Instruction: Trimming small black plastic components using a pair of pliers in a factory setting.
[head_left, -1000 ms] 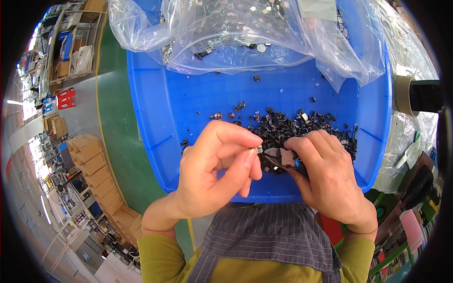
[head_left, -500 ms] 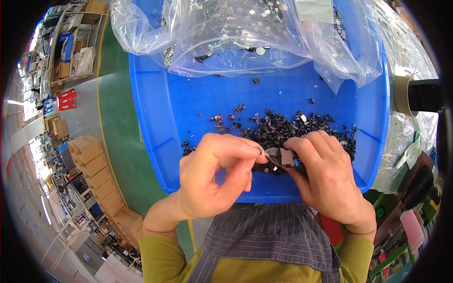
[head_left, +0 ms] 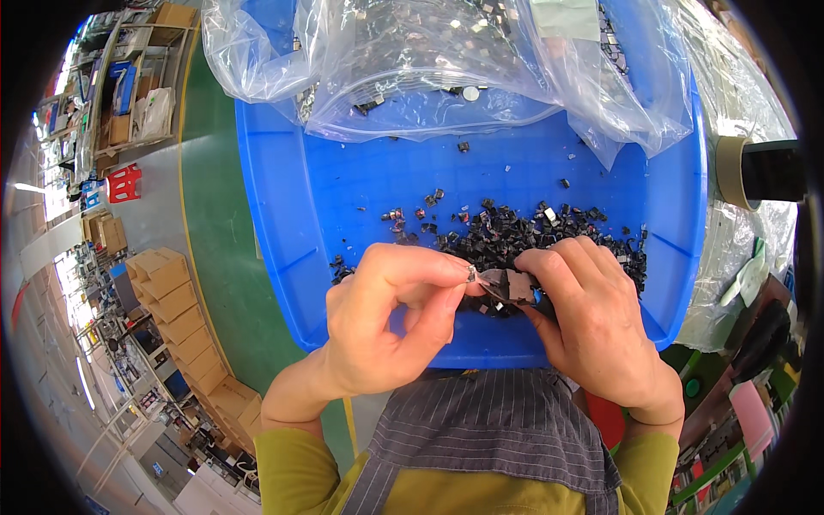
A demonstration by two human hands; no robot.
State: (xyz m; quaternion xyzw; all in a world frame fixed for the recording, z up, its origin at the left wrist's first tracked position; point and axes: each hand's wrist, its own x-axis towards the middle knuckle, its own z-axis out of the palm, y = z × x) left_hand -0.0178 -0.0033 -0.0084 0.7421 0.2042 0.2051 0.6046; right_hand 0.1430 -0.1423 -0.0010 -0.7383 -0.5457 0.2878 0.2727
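Note:
Over the near part of a blue bin (head_left: 481, 163), both hands work close together. My left hand (head_left: 390, 318) is closed in a pinch, with a small silvery part (head_left: 471, 273) between thumb and forefinger. My right hand (head_left: 592, 313) wraps round a pair of pliers (head_left: 518, 287) with dark jaws and a bit of blue by the grip. The jaw tips point left and meet the small part; whether they bite on it I cannot tell. Beneath the hands lies a heap of small black and silvery pieces (head_left: 498, 232), partly hidden by them.
A clear plastic bag (head_left: 429, 94) of similar small pieces lies across the bin's far side. To the right are a brown tape roll (head_left: 732, 174) and plastic sheeting (head_left: 755, 94). Cardboard boxes (head_left: 176, 309) and a red stool (head_left: 124, 183) stand on the floor at left.
The pliers' jaws have turned slightly at the small part. Both hands stay almost in the same place with the same grips.

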